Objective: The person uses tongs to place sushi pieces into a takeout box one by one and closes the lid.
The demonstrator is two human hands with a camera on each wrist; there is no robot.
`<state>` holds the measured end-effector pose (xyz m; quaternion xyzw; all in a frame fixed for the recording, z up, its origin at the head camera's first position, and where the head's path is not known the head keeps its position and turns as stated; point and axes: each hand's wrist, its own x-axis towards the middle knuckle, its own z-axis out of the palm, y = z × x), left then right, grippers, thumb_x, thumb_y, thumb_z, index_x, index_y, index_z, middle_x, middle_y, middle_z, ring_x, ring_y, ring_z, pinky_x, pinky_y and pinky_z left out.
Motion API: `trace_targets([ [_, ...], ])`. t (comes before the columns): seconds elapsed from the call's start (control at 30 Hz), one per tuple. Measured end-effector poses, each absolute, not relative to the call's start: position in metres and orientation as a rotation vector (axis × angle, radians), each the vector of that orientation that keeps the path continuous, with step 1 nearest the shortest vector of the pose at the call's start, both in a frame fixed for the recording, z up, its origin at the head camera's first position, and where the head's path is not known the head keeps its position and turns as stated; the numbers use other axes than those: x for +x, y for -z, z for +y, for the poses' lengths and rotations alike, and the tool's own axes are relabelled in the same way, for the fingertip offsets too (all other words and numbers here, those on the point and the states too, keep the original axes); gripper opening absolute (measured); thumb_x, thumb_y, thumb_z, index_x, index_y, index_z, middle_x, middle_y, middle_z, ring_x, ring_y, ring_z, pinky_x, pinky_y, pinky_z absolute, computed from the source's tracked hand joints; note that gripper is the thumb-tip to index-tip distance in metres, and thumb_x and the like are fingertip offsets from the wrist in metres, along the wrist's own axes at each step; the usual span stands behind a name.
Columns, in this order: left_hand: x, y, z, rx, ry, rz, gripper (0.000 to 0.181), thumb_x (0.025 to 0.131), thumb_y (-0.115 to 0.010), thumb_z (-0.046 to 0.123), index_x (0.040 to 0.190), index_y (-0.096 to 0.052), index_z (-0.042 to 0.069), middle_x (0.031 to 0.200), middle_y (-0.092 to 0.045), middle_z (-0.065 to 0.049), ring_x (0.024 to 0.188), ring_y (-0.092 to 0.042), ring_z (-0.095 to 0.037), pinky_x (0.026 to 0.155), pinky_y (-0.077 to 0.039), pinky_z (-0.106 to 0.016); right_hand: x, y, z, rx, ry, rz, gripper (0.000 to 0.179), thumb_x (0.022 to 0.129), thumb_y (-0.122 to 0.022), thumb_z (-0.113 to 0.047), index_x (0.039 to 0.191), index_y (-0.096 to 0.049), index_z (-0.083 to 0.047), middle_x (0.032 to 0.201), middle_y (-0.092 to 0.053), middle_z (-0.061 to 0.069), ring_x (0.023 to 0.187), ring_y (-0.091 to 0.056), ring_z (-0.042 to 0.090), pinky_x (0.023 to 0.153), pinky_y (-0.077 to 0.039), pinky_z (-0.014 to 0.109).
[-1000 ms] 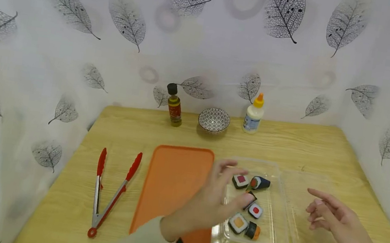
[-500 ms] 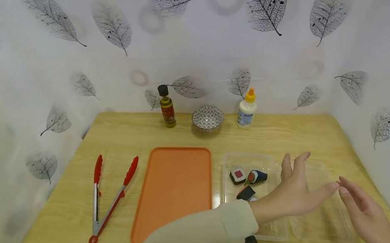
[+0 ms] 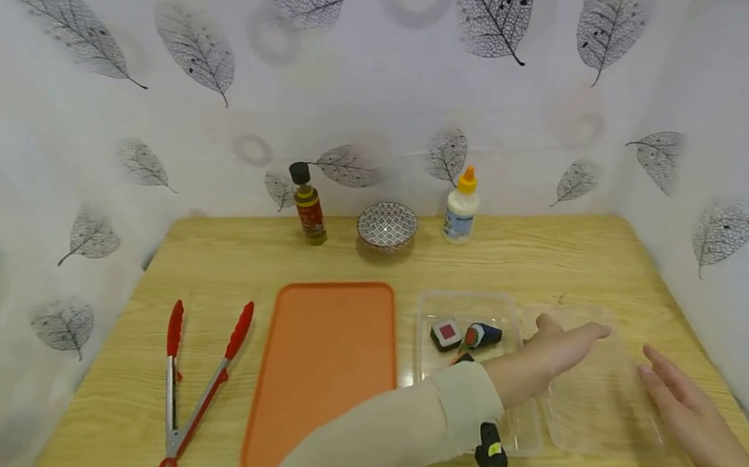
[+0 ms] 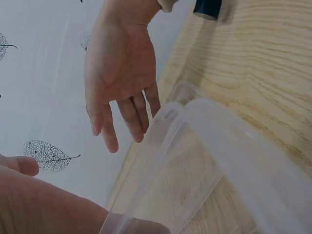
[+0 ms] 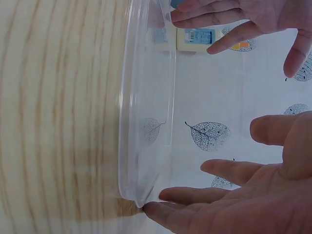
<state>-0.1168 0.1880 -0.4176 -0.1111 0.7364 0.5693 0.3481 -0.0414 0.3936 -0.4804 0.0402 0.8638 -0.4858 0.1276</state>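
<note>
A clear plastic takeaway box point(image 3: 424, 354) stands right of the middle, its clear lid point(image 3: 598, 412) folded out to the right. My left forearm crosses the box, and the left hand point(image 3: 553, 353) reaches over the lid's left side, fingers extended. In the left wrist view, part of the left hand point(image 4: 48, 200) shows behind the clear plastic. Off the lid's right side is my right hand point(image 3: 690, 410), fingers fairly straight; its lowest fingertip meets the lid's corner in the right wrist view. Inside the box lie a square sushi roll point(image 3: 447, 334) and a dark cone-shaped sushi point(image 3: 484, 335); the sleeve hides other pieces.
Left of the box lies an orange tray point(image 3: 327, 356), and beyond it red-tipped tongs point(image 3: 196, 409) with arms spread. Along the back stand a black-capped sauce bottle point(image 3: 309, 212), a patterned bowl point(image 3: 386, 226) and a white bottle with an orange nozzle point(image 3: 461, 210).
From over the sushi, my left hand has swung right to the lid, its forearm now covering several pieces. The right hand's fingers have straightened. The head view has shifted slightly.
</note>
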Motion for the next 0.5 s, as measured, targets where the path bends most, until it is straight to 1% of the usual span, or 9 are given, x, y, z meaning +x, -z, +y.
trace_targets([
  [0.1,-0.1172,0.4170,0.1867,-0.283,-1.469,1.864,0.105,0.087,-0.074,0.055,0.167,-0.018,0.019,0.160,-0.043,-0.012,0.146,-0.047,-0.039,0.118,-0.036,-0.067,-0.0424,0.4787,0.3909,0.117,1.343,2.512,0.072,0.117,-0.021,-0.042,0.165,0.006,0.003,0.163,-0.003,0.048,0.140,-0.017,0.076,0.102,-0.026,0.087],
  [0.2,-0.1178,0.4175,0.1869,-0.297,-1.485,1.847,0.106,0.085,-0.075,0.052,0.167,-0.019,0.016,0.159,-0.043,-0.012,0.145,-0.048,-0.040,0.118,-0.036,-0.068,-0.0426,0.4780,0.3883,0.124,1.287,2.516,0.072,0.116,-0.021,-0.042,0.165,0.004,0.005,0.159,-0.013,0.051,0.137,-0.024,0.076,0.097,-0.033,0.085],
  [0.27,-0.1184,0.4185,0.1868,-0.310,-1.499,1.840,0.105,0.085,-0.075,0.051,0.166,-0.020,0.014,0.159,-0.043,-0.012,0.145,-0.048,-0.040,0.118,-0.036,-0.069,-0.0425,0.4785,0.3867,0.127,1.275,2.514,0.072,0.116,-0.021,-0.042,0.165,0.002,0.005,0.158,-0.015,0.052,0.137,-0.025,0.076,0.095,-0.034,0.085],
  [0.37,-0.1191,0.4196,0.1865,-0.314,-1.519,1.828,0.102,0.086,-0.075,0.050,0.165,-0.022,0.013,0.158,-0.043,-0.013,0.144,-0.049,-0.041,0.116,-0.036,-0.071,-0.0423,0.4800,0.3857,0.133,1.293,2.507,0.072,0.117,-0.023,-0.042,0.165,0.001,0.005,0.158,-0.015,0.052,0.137,-0.024,0.076,0.097,-0.033,0.085],
  [0.4,-0.1193,0.4197,0.1867,-0.321,-1.524,1.830,0.101,0.086,-0.075,0.049,0.164,-0.023,0.014,0.157,-0.044,-0.013,0.144,-0.049,-0.041,0.116,-0.036,-0.071,-0.0425,0.4801,0.3862,0.133,1.284,2.510,0.072,0.117,-0.023,-0.042,0.165,0.001,0.005,0.159,-0.016,0.051,0.138,-0.024,0.075,0.099,-0.036,0.082],
  [0.5,-0.1200,0.4195,0.1869,-0.337,-1.550,1.849,0.094,0.085,-0.075,0.049,0.161,-0.029,0.019,0.153,-0.047,-0.014,0.142,-0.050,-0.040,0.116,-0.038,-0.069,-0.0431,0.4801,0.3885,0.141,1.309,2.506,0.073,0.116,-0.023,-0.043,0.166,0.001,0.005,0.160,-0.017,0.049,0.139,-0.024,0.074,0.100,-0.036,0.081],
])
